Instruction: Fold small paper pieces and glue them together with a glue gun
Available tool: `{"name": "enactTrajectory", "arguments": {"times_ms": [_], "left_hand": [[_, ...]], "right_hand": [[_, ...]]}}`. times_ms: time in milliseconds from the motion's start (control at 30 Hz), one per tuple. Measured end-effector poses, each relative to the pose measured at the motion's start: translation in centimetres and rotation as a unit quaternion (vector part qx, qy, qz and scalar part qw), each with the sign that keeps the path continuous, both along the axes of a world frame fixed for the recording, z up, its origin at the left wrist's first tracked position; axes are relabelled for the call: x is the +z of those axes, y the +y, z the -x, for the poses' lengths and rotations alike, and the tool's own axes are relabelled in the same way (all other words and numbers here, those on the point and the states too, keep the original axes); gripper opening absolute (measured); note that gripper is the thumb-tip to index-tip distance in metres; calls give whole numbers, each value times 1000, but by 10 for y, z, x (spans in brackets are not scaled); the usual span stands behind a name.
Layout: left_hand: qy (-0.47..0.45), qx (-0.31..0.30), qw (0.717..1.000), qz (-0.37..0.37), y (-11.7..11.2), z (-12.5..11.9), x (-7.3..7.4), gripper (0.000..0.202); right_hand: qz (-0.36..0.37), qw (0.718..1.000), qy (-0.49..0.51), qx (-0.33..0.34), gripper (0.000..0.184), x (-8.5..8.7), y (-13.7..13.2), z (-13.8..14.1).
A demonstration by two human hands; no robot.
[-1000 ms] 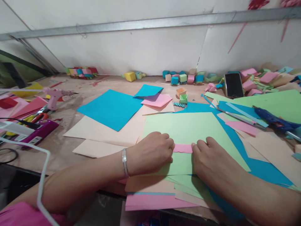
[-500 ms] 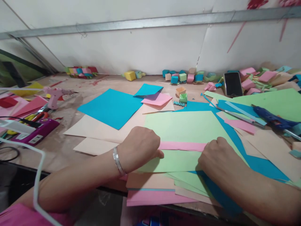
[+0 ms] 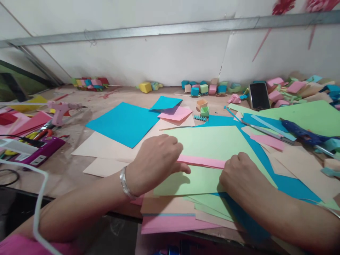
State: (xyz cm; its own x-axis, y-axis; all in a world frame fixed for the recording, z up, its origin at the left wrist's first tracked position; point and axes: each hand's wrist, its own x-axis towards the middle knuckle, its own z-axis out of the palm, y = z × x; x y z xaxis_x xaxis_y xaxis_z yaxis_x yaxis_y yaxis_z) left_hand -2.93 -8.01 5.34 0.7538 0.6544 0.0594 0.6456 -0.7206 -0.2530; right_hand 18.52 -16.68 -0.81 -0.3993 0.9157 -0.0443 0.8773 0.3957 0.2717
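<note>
A narrow pink paper strip runs across a light green sheet in front of me. My left hand is closed at the strip's left end, its fingers curled over and the thumb sticking out to the right. At the other end, my right hand is closed on the strip, knuckles up; its fingertips are hidden. Below the strip, the green sheet's near part shows between both hands. Under its front edge lies a stack of peach, green and pink sheets.
Blue sheets lie at the back left. Two small paper boxes stand behind the green sheet. On the right are a blue glue gun, scissors and a phone. At left are a pink glue gun and a purple power strip.
The left hand has lifted and turned slightly, with its thumb further out to the right. The strip now slants down to the right. The right hand stays at its end; the view has shifted a little.
</note>
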Motion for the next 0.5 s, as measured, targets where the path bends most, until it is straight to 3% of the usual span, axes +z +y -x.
{"name": "enactTrajectory", "arguments": {"times_ms": [100, 200, 267, 333, 400, 433, 500], "left_hand": [[-55, -51, 997, -20, 0, -5, -4, 40], [-89, -55, 994, 4, 5, -8, -12, 34], [-107, -34, 992, 53, 8, -10, -18, 30], [-121, -17, 980, 160, 10, -12, -23, 40], [-177, 13, 931, 318, 11, -14, -26, 41], [-224, 37, 885, 406, 12, -16, -27, 37], [-336, 82, 755, 558, 12, -18, -30, 35]], "right_hand": [[8, 998, -60, 3, 27, 9, 3, 6], [10, 997, -75, -26, 26, 18, 8, 10], [11, 997, -50, -52, 25, 23, 14, 10], [13, 998, -8, -60, 23, 28, 22, 8], [24, 997, 41, -58, 19, 31, 27, 8], [33, 995, 71, -55, 17, 32, 28, 9], [56, 987, 143, -44, 18, 31, 27, 12]]}}
